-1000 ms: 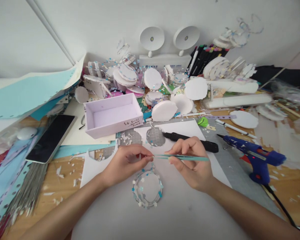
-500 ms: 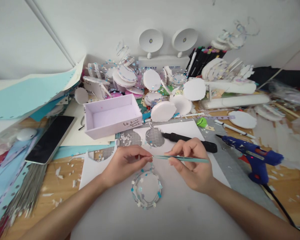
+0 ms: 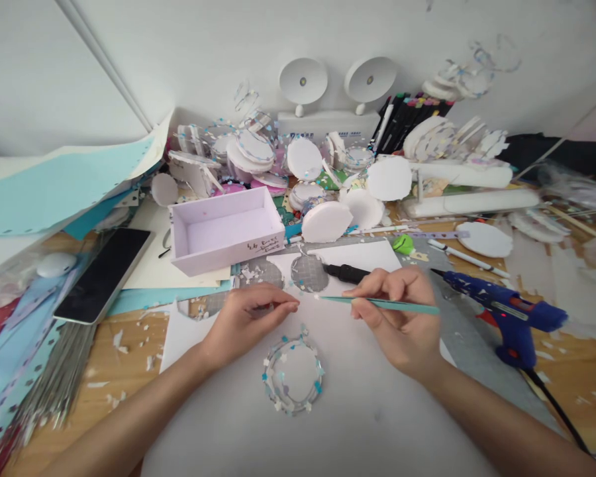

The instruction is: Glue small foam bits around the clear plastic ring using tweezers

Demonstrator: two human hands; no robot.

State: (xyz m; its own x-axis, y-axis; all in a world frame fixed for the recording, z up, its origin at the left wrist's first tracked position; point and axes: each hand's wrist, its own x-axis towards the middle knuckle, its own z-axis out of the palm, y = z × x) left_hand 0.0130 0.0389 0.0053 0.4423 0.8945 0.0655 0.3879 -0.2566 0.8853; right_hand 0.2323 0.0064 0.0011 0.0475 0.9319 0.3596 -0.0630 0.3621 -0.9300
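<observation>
My right hand point(image 3: 400, 315) pinches teal tweezers point(image 3: 377, 303) with their tip pointing left, a small gap from my left fingertips. My left hand point(image 3: 248, 318) is closed in a pinch just above the clear ring; what it holds is too small to make out. The clear plastic ring point(image 3: 293, 374), trimmed with small white and blue stars, lies on the white sheet point(image 3: 347, 411) below both hands.
A blue glue gun point(image 3: 506, 315) lies at the right with its cord running off. A black pen point(image 3: 345, 271) sits behind my right hand. A lilac box point(image 3: 226, 228), a dark phone point(image 3: 102, 275), white foam discs point(image 3: 325, 220) and stacked paper crowd the back and left.
My right hand has drawn the tweezers to the right, away from my left fingertips, where the tip had been touching. The left hand stays pinched in place.
</observation>
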